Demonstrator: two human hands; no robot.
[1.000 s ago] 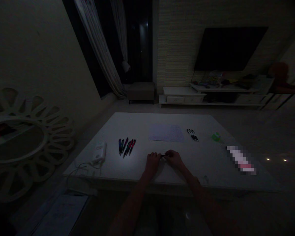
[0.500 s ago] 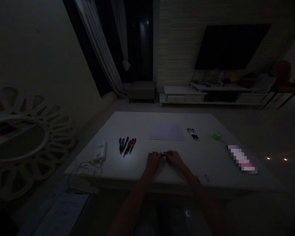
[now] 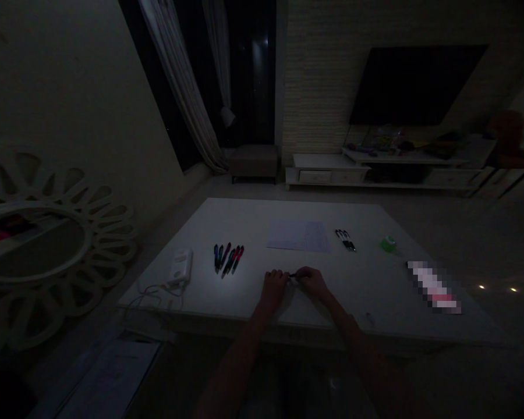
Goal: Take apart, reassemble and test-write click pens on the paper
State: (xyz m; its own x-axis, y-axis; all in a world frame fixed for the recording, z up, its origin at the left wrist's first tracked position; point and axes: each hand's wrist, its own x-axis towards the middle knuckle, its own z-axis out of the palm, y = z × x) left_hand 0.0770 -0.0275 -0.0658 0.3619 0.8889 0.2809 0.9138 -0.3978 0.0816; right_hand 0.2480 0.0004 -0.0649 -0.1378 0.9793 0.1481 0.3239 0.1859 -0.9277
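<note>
Near the front of the white table (image 3: 253, 297), both hands meet at a slim dark pen (image 3: 292, 275), mostly covered by fingers. My left hand (image 3: 274, 286) is closed on its left end. On the right end, my right hand (image 3: 313, 281) pinches it with bent fingers. Several coloured pens (image 3: 228, 259) lie side by side to the left of my hands. A sheet of paper (image 3: 283, 235) with lines of writing lies beyond them. Farther right is a small group of black-and-white pens (image 3: 346, 240). Dim light hides the pen's details.
A white power strip (image 3: 181, 265) with cables sits at the table's left edge. On the right are a green round container (image 3: 388, 243) and a blurred-out phone (image 3: 434, 288). A small, faint object (image 3: 369, 318) lies near the front edge.
The view has shifted slightly, so everything appears a little farther right. My hands stay together at the pen, with a bit more of it showing between them.
</note>
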